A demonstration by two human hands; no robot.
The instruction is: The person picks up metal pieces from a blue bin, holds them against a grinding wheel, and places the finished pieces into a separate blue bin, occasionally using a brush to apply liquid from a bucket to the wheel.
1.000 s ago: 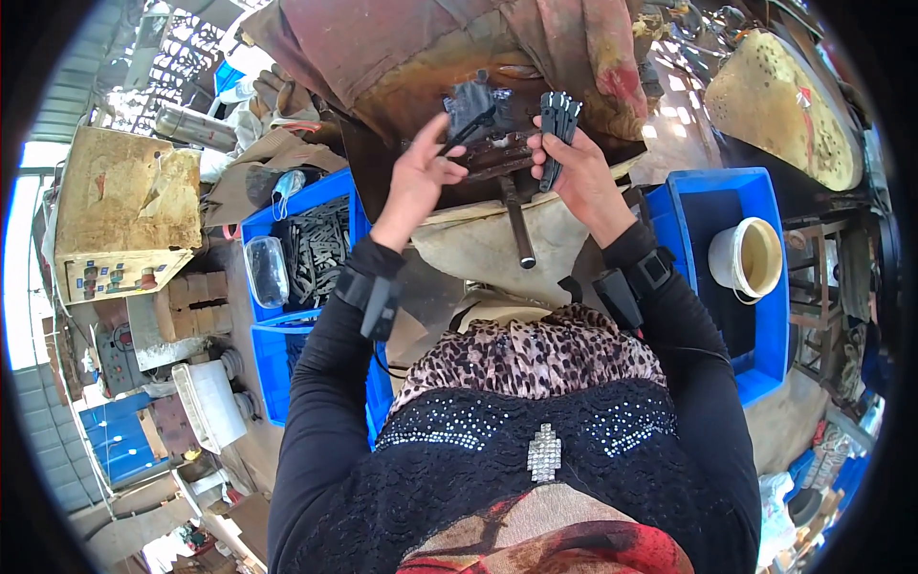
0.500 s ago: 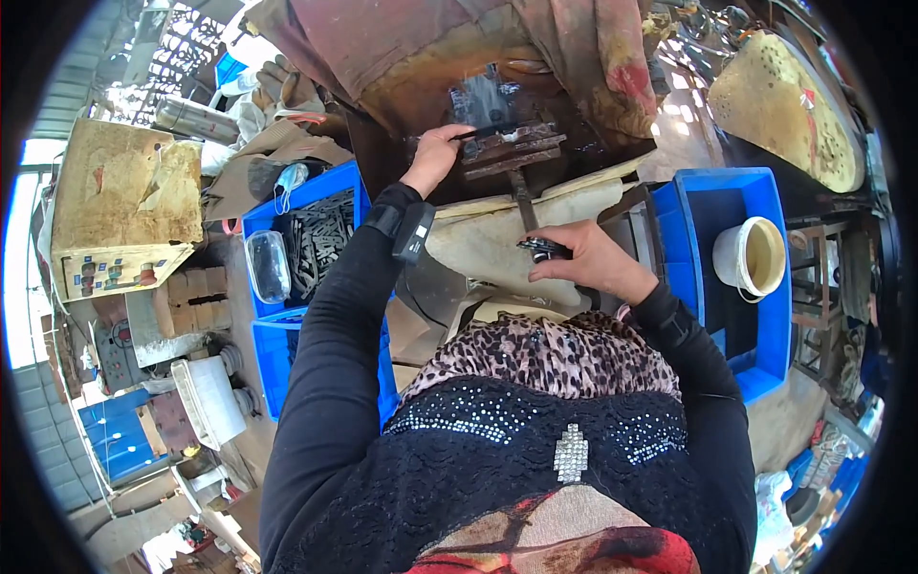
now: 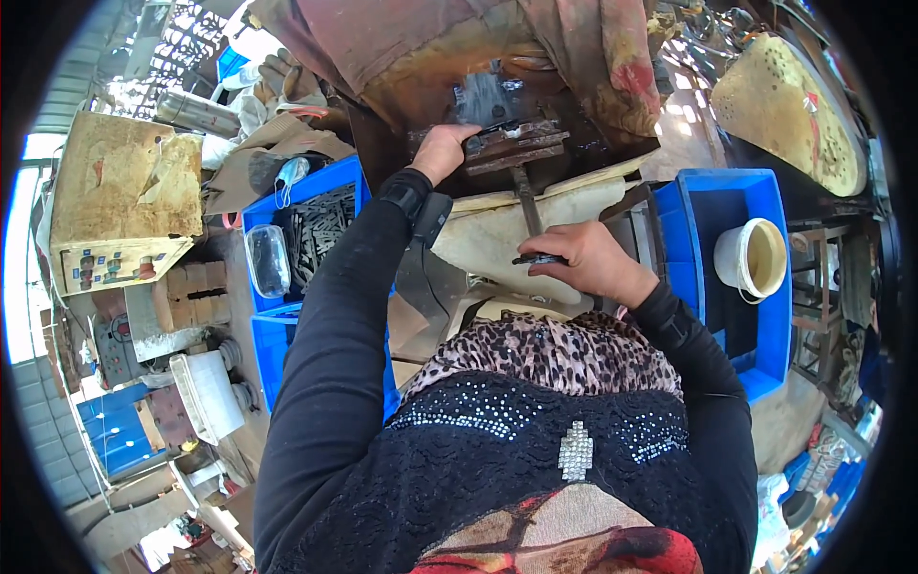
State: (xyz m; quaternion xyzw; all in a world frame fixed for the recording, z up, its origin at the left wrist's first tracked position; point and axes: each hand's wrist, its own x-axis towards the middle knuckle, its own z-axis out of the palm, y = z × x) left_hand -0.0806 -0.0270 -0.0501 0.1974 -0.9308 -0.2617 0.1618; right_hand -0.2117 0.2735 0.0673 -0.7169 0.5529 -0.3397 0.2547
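My left hand (image 3: 445,151) reaches to the left end of a rusty metal fixture (image 3: 516,145), fingers closed on a thin dark metal strip (image 3: 491,127) that lies along its top. Behind the fixture stands a wet grey block (image 3: 484,99). A metal bar (image 3: 526,201) runs from the fixture toward me. At the bar's near end my right hand (image 3: 601,260) is closed on a small black piece (image 3: 541,258); whether this joins the bar I cannot tell.
Left of me, a blue bin (image 3: 359,187) holds many dark metal strips (image 3: 320,230) and a clear plastic box (image 3: 268,260). On the right, a white bucket (image 3: 755,256) stands in another blue bin (image 3: 688,239). Reddish cloth (image 3: 421,38) hangs around the fixture.
My left hand has shifted slightly right, and the strip has come down closer onto the fixture. My right hand stays near the bar's end, the black piece now turned flatter.
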